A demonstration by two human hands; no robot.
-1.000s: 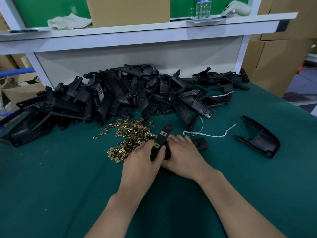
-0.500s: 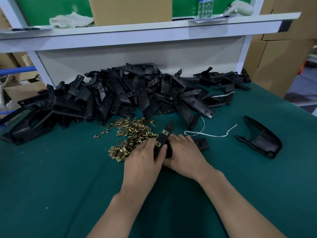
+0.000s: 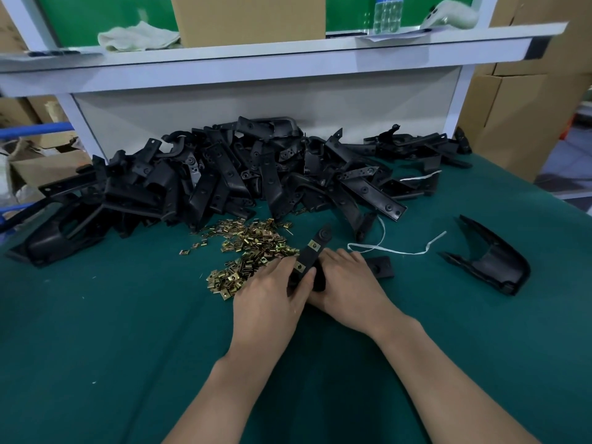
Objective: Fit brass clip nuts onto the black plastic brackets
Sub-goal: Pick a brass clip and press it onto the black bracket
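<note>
Here, flat black bracket point(image 3: 307, 256), two square brass clips point(image 3: 313, 245)

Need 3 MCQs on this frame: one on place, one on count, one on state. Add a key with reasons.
1. Where do the loose clip nuts lie?
A) left of the held bracket
B) right of it
C) nearer the person than both hands

2. How many brass nuts show on the held bracket?
A) none
B) two
C) five

3. What state is that bracket in?
A) lying untouched
B) gripped by both hands
C) balanced on one open palm

Key:
1 A: the pile sits on the green table, just beyond the left hand.
2 B: two brass squares show along its strip.
3 B: the left hand and the right hand both close on its lower end.
</note>
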